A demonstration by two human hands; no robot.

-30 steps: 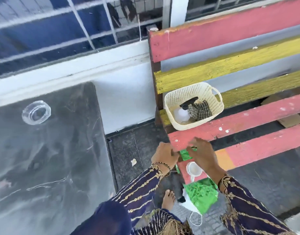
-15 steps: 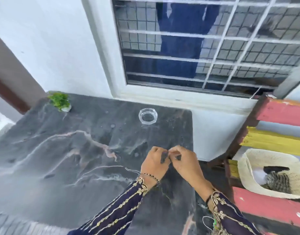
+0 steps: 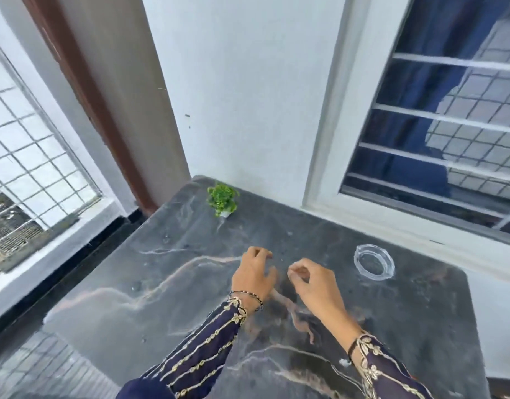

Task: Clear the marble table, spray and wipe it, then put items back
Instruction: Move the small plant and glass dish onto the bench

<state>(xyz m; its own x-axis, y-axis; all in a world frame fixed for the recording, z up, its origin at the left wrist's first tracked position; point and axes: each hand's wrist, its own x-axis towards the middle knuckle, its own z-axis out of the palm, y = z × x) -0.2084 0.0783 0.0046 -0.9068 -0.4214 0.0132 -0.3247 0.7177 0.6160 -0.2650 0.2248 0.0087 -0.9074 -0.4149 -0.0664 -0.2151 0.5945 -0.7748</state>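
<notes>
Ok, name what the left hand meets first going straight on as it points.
Left hand looks clear over the marble table until the white wall, passing right of the plant; depth unclear.
</notes>
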